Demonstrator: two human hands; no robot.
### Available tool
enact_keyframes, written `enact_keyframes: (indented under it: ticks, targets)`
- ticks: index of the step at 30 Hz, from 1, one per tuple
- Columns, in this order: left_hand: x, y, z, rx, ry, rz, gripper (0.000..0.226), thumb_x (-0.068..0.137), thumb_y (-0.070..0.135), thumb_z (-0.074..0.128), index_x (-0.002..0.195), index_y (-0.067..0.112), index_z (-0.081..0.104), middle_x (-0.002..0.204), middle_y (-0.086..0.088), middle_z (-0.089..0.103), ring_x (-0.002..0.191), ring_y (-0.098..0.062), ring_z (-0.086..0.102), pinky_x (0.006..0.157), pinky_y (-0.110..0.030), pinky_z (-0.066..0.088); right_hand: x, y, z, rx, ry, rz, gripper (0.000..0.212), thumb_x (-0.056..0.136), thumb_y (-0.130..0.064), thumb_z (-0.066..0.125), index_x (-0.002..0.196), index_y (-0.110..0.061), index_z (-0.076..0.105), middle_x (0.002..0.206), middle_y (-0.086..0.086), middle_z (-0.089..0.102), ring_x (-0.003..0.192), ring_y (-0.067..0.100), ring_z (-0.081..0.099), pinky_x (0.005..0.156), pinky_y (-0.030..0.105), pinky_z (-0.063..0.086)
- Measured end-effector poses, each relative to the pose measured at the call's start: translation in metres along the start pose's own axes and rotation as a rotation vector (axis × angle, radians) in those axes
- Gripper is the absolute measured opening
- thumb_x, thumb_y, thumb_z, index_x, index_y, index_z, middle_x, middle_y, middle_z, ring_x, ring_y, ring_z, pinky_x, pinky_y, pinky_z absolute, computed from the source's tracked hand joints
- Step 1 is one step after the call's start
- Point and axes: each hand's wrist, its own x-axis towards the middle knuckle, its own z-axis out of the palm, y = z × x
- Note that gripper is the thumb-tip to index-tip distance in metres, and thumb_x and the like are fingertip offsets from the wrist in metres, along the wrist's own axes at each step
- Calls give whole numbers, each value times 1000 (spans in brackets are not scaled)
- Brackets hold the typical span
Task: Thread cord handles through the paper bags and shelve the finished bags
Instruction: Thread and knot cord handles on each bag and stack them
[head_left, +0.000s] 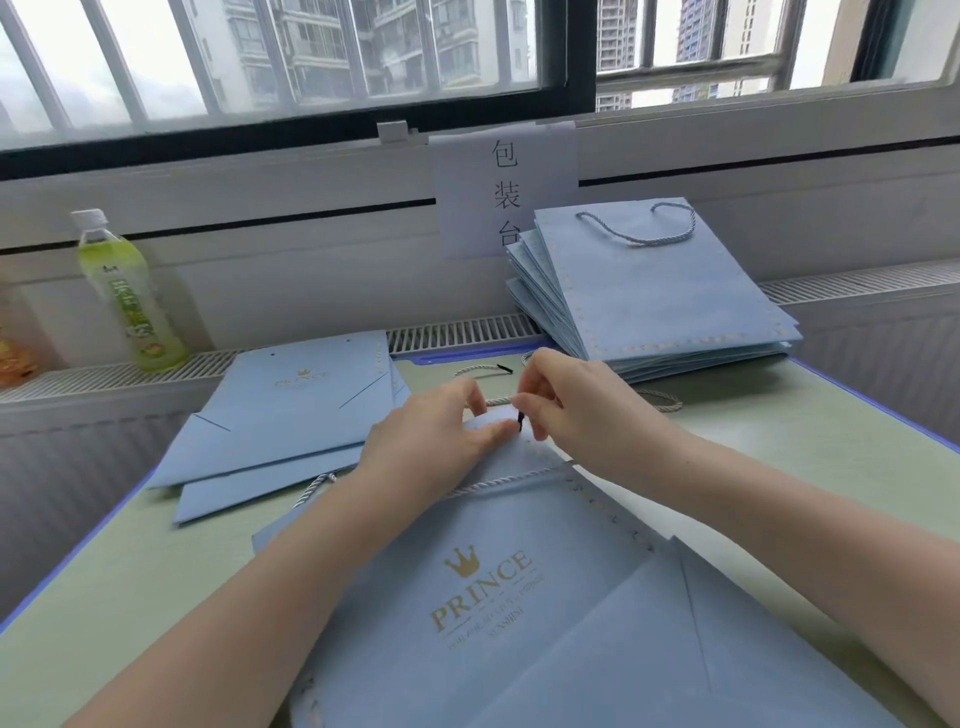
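Note:
A flat light-blue paper bag (519, 597) with a gold PRINCE crown logo lies before me on the table. My left hand (436, 441) pinches the bag's top edge. My right hand (566, 400) pinches the black tip of a grey twisted cord (500, 401) right at that edge. Another length of cord (498, 484) crosses the bag below my hands, its end trailing off to the left. A loose cord (480, 369) with a black tip lies beyond my hands.
Flat bags without handles (291, 415) lie stacked at the left. A pile of bags with cord handles (660, 296) leans on the sill at the back right. A green drink bottle (127, 291) stands far left. A paper sign (506, 192) hangs under the window.

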Motion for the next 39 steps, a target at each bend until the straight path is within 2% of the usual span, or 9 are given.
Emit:
enact_keyframes:
  ticks: [6,10,14,20,25,28,31,34,39]
  targets:
    - [1,3,6,14,-18,-29,29,88,50,52,91,22,52,85,4,57,87,-22,56,69,-32,39,-2,-1,9,-51,-60,-114,13,91,-14,56,101,-13,65,84,-3,60,78,13,48,66,26,32]
    - [0,1,5,-39,-28,-3,32,87,56,48,79,26,47,71,8,50,73,-19,51,67,-32,38,-1,-1,6,-70,-10,-140,17,96,-22,49,90,-13,63,75,0,57,75,22,49,68,36,41]
    - [0,3,-2,-125,1,37,34,84,59,53,82,25,49,64,12,46,64,-12,45,65,-32,37,-1,-1,2,-129,63,-127,24,100,-25,40,102,-14,62,76,-2,55,78,24,50,72,40,45]
    - [1,3,-6,-112,-96,41,43,81,49,64,65,12,49,62,-2,43,59,-18,36,59,-29,29,-2,-1,2,-272,7,-50,16,96,-24,46,101,-23,61,88,1,61,84,26,54,75,38,47]
    - [2,3,-12,-176,-242,14,30,88,31,64,71,8,57,69,-10,42,63,-18,35,55,-27,25,-6,-3,-1,-507,-64,-227,27,88,-5,50,100,-25,63,98,-6,55,83,24,56,62,31,45]
    - [4,0,-15,-241,-287,-20,28,87,28,66,65,12,57,58,-1,39,49,-11,31,46,-22,23,-5,-6,2,-476,-108,-302,30,85,2,49,100,-21,64,95,-3,55,83,25,56,66,35,47]
    - [5,-4,-16,-358,-365,-70,19,82,22,71,71,13,59,62,-6,34,48,-14,25,44,-23,17,-3,-5,5,-384,-99,-269,24,90,-5,51,106,-21,61,97,-6,62,90,18,56,73,31,45]
    - [5,-7,-18,-399,-437,-54,19,75,22,77,85,8,69,70,-8,43,61,-19,33,51,-26,23,-2,-3,7,-342,-76,-242,9,92,-14,54,100,-19,53,91,1,64,84,25,56,71,40,47]
    - [5,-11,-22,-458,-482,-54,10,81,14,71,89,10,67,47,13,46,40,-1,40,46,-15,31,-3,-6,10,-266,-81,-256,8,92,-20,57,97,-14,62,90,3,64,83,23,54,74,37,45]
